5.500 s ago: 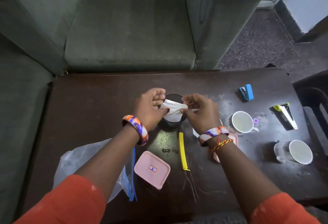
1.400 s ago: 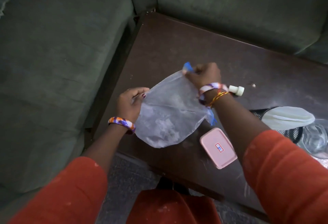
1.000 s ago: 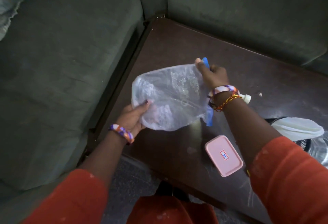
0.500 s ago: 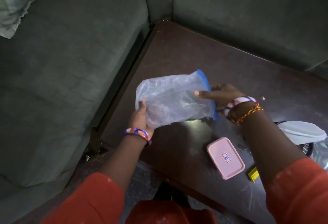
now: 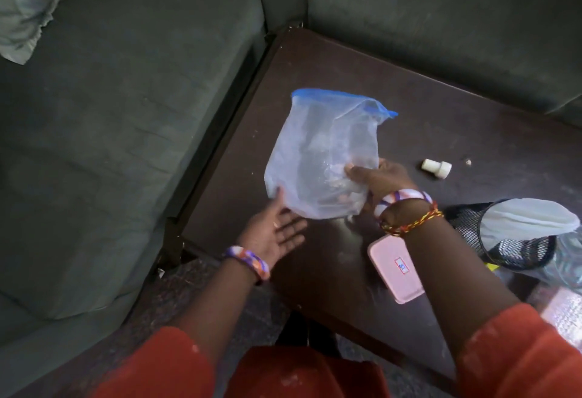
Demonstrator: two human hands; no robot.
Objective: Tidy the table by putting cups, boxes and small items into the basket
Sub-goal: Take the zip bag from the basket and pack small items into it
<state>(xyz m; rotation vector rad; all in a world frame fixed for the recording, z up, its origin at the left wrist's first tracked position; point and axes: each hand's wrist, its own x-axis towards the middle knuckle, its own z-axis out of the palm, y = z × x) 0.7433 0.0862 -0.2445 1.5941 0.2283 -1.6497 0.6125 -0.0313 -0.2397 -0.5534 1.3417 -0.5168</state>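
The right hand (image 5: 374, 177) pinches a clear bag (image 5: 324, 158) above the table (image 5: 315, 63); the left hand (image 5: 274, 230) lies open, fingertips touching it. The basket (image 5: 504, 240) holds a white cloth; pink box (image 5: 395, 268) and white cap (image 5: 436, 168) remain out. Plenty left, I judge.

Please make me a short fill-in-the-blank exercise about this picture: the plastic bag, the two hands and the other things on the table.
1. The plastic bag has a zip strip of ____ colour along its top edge.
2. The ____ hand grips the bag, while the left hand is open under it.
3. The lidded box lying on the table is ____ in colour.
4. The black mesh basket holds a ____ cloth.

Missing words: blue; right; pink; white
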